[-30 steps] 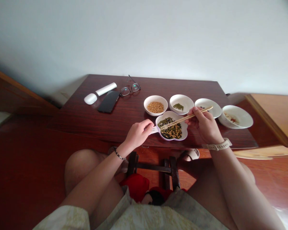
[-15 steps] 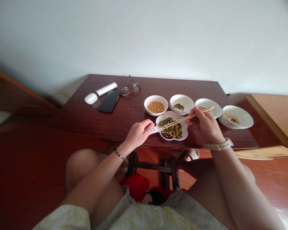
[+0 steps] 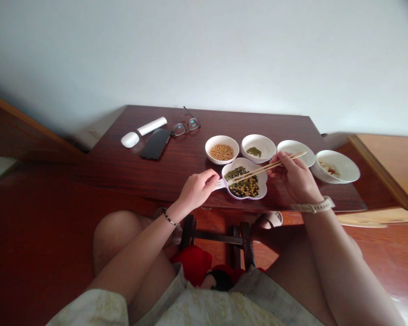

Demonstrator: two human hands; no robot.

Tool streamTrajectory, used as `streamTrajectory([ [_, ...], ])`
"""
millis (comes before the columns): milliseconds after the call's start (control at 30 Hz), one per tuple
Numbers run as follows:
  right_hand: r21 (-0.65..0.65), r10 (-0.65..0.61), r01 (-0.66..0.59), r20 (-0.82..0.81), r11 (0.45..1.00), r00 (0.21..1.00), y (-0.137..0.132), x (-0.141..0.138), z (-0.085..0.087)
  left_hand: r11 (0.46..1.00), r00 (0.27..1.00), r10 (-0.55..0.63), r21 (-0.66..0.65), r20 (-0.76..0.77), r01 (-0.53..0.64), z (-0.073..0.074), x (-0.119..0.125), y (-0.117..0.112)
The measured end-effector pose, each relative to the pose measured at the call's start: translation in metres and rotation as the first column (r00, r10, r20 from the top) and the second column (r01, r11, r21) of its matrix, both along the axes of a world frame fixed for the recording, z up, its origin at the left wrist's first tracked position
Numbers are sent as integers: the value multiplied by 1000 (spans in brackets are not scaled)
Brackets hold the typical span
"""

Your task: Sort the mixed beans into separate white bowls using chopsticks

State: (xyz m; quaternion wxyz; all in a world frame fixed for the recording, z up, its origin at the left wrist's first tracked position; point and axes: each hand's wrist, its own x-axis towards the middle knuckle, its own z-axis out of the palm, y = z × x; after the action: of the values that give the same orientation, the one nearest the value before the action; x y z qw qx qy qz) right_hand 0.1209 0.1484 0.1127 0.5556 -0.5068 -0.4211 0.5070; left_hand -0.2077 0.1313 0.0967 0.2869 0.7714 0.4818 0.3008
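Note:
My left hand (image 3: 200, 186) is closed on the short handle of a white, flower-shaped bowl (image 3: 263, 183) with a lilac edge. Mixed beans (image 3: 246, 185), yellow, dark and green, lie inside it. A pair of wooden chopsticks (image 3: 263, 168) slants across this bowl, gripped in my right hand (image 3: 294, 175), with the tips down among the beans near the handle side. Behind stand a round bowl of yellow soybeans (image 3: 221, 152) and a bowl with a small heap of green beans (image 3: 254, 151). My right hand partly hides a third white bowl (image 3: 301, 147), so its contents barely show.
At the right end of the dark wooden table (image 3: 122, 174) a white bowl (image 3: 350, 167) holds pale and reddish bits. To the left lie a black phone (image 3: 155, 144), eyeglasses (image 3: 187, 127) and a white device (image 3: 131, 139). A pale wall rises behind the table.
The chopstick tips have shifted slightly right within the beans, and my right hand has moved a little right with them. My left hand keeps its hold on the handle.

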Motion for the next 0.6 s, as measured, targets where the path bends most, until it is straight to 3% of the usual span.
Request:
streamTrajectory([
  [600,13,-12,12,-12,1000,1000,-2,4,-3,1000,1000,4,0,-7,-4,0,0,0],
])
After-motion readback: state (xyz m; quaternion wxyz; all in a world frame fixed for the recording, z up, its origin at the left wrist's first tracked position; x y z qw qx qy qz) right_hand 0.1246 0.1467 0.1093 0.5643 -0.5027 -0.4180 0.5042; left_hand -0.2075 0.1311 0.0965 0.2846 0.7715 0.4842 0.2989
